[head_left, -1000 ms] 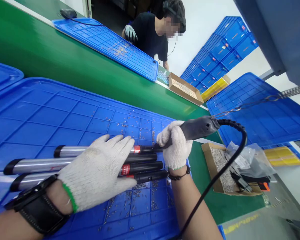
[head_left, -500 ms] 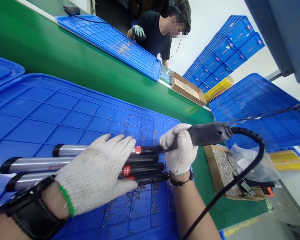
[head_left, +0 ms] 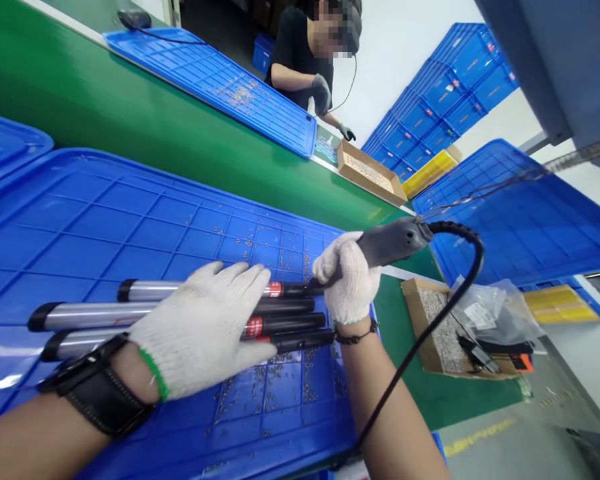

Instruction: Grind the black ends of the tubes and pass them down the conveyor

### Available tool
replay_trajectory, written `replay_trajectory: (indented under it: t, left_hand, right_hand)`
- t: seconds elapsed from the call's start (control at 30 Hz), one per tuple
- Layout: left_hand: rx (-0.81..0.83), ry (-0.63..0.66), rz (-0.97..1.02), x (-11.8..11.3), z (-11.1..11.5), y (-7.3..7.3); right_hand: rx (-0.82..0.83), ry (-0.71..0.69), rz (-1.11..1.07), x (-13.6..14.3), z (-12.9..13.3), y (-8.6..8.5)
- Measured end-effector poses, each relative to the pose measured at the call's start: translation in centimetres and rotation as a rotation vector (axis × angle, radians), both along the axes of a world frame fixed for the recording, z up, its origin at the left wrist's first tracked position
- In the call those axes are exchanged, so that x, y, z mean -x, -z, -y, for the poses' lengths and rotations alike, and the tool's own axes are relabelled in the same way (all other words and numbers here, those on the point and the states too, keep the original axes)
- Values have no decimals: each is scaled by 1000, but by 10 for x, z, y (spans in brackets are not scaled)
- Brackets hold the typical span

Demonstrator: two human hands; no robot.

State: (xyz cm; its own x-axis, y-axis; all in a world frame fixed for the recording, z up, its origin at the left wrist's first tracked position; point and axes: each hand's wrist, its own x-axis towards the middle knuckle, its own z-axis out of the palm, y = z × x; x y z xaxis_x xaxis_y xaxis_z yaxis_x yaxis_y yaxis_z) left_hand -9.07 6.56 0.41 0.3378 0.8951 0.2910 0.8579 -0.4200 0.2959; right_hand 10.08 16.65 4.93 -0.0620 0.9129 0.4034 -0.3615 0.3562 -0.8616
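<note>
My left hand [head_left: 200, 327], in a white knit glove, lies flat with fingers stretched across several silver tubes [head_left: 97, 315] with black ends and red labels. They lie side by side on a blue plastic lid [head_left: 125, 200]; the glove covers their middles. My right hand [head_left: 349, 280], gloved too, is wrapped round a dark electric screwdriver [head_left: 393, 241] with a black cord. Its tip points left at the black end of the farthest tube [head_left: 297, 289]; whether it touches a screw there I cannot make out.
Many small screws [head_left: 275, 380] lie scattered on the lid. At right stands a cardboard box [head_left: 423, 347] of small parts, with a plastic bag [head_left: 485, 310] on it. A twisted wire [head_left: 473, 197] runs to the screwdriver. Across the green bench [head_left: 180, 143] is a co-worker [head_left: 300, 60].
The view has shifted slightly. The screwdriver's rear and its cord have moved left and up in view. Both hands keep their places on tubes and tool. The co-worker's hands have moved toward a parts box.
</note>
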Motion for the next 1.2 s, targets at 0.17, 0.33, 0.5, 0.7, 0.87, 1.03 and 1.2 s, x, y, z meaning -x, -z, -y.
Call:
replay_trajectory:
  t: [0.17, 0.33, 0.5, 0.7, 0.87, 1.03, 1.2]
  left_hand:
    - [33, -35, -77, -8, 14, -4]
    - [-13, -43, -94, -19, 44, 2]
    - [-8, -53, -119, -27, 58, 4]
    - [5, -58, -99, -39, 81, 3]
    - [8, -58, -118, -40, 87, 1]
    - [24, -56, -133, -40, 83, 1]
    - [50, -34, -103, -38, 84, 2]
  right_hand:
    - [59, 11, -7, -1, 10, -9]
    - [16, -9, -93, -4, 52, -10]
    - [-17, 20, -61, 0, 79, -4]
    - [-3, 46, -61, 6, 83, -6]
    - [23, 18, -68, 10, 87, -3]
    - [36, 28, -42, 11, 89, -1]
    - [-7, -87, -26, 9, 90, 1]
